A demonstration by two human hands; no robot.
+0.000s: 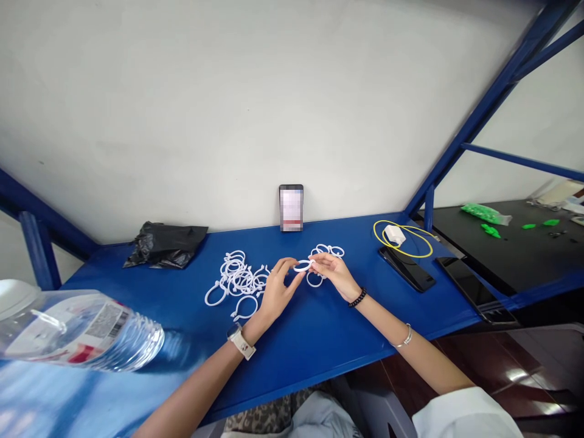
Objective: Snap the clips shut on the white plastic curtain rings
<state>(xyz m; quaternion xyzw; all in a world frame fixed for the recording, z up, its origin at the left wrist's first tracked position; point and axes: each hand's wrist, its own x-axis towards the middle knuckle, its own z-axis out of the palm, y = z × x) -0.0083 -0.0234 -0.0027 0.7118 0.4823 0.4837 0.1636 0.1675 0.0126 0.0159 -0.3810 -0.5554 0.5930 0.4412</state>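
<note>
Between my two hands, just above the blue table (314, 334), is a white plastic ring (302, 266) with a small clasp. My left hand (279, 287) pinches its left side between thumb and fingers. On the clasp side, my right hand (334, 271) grips it with the fingertips. A pile of similar white rings (239, 277) lies left of my left hand, partly hidden by it. A smaller group of white rings (327, 249) rests behind and under my right hand.
A phone (291, 208) leans upright against the wall. At left are a black plastic bag (166, 244) and a large clear bottle (86, 328). Right of me lie a yellow cable (426, 243) with a white charger (395, 235), a dark phone (406, 269) and another dark device (474, 289).
</note>
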